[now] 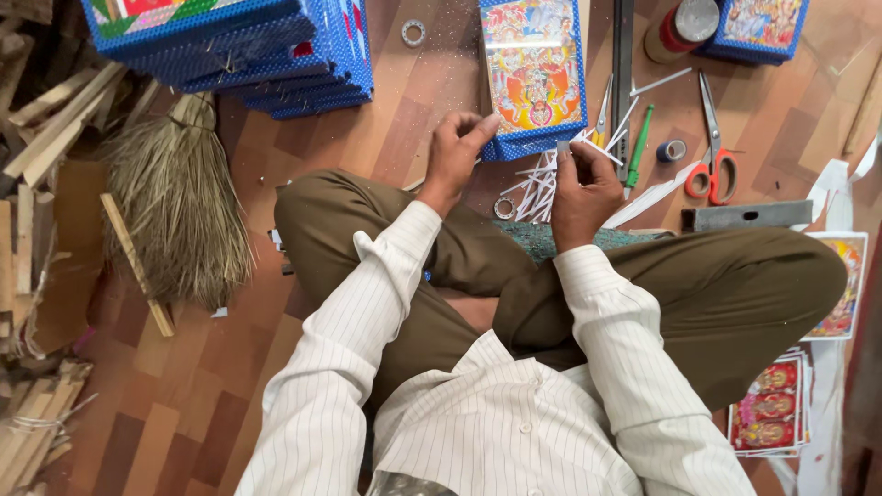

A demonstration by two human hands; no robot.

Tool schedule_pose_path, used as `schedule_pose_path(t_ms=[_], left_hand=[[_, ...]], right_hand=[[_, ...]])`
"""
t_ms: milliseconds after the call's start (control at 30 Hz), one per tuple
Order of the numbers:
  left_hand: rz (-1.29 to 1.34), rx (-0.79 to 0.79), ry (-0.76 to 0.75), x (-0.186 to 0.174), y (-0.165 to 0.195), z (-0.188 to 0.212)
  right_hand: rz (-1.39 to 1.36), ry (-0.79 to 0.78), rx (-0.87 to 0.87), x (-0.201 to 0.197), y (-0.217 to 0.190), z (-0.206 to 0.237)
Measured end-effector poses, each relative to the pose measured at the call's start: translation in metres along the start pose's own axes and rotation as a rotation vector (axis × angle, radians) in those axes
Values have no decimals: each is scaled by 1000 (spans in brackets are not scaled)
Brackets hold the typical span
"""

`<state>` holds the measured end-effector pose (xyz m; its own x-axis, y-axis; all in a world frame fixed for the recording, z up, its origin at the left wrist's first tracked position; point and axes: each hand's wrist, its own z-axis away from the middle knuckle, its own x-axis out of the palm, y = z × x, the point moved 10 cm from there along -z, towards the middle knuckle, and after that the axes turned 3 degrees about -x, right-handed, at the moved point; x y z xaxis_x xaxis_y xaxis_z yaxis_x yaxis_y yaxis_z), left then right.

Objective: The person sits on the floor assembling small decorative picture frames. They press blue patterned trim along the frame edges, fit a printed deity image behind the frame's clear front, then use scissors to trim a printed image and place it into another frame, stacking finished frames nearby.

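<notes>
1. Two hands work just past your crossed legs. Your left hand (453, 152) is curled, its fingertips pressing the near edge of the rectangular box with blue dotted sides and a bright printed picture on top (533, 78); this pins the box flat on the floor so it cannot slide.
2. Your right hand (582, 188) has its fingers drawn together, pinched on a small pale piece at the box's near right corner. What the piece is cannot be told; it is too small. Holding it at the corner keeps it aligned with the edge.
3. Beneath and between both hands lies a loose pile of thin white strips (542, 188), kept within immediate reach. A small roll of clear tape (503, 208) rests just beside it.
4. Right of the box lie a green-handled pen-like tool (638, 147), a small blue tape roll (671, 151) and red-handled scissors (712, 152), all on the side of your working hand.
5. Farther left, a straw broom (179, 197) lies on the wooden-pattern floor (184, 404).
6. At the far left, a stack of finished blue boxes (266, 50) stands well apart from the work zone.
</notes>
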<state>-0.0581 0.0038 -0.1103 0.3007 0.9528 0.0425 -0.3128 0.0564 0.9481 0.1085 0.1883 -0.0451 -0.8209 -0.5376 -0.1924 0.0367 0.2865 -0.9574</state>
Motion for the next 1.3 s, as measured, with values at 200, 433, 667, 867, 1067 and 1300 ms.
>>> schedule_pose_path(t_ms=[200, 433, 667, 867, 1067, 1300], left_hand=[[276, -169, -95, 11, -46, -10], [308, -113, -180, 15, -38, -6], [206, -173, -173, 12, -40, -6], [255, -79, -245, 16, -26, -3], [173, -53, -216, 15, -17, 3], [219, -111, -191, 19, -18, 7]], right_hand=[[242, -17, -209, 16, -25, 1], [276, -28, -368, 23, -39, 3], [302, -50, -380, 27, -34, 3], [292, -34, -389, 24, -37, 2], [290, -31, -387, 22, -38, 2], [-14, 117, -9, -9, 29, 0]])
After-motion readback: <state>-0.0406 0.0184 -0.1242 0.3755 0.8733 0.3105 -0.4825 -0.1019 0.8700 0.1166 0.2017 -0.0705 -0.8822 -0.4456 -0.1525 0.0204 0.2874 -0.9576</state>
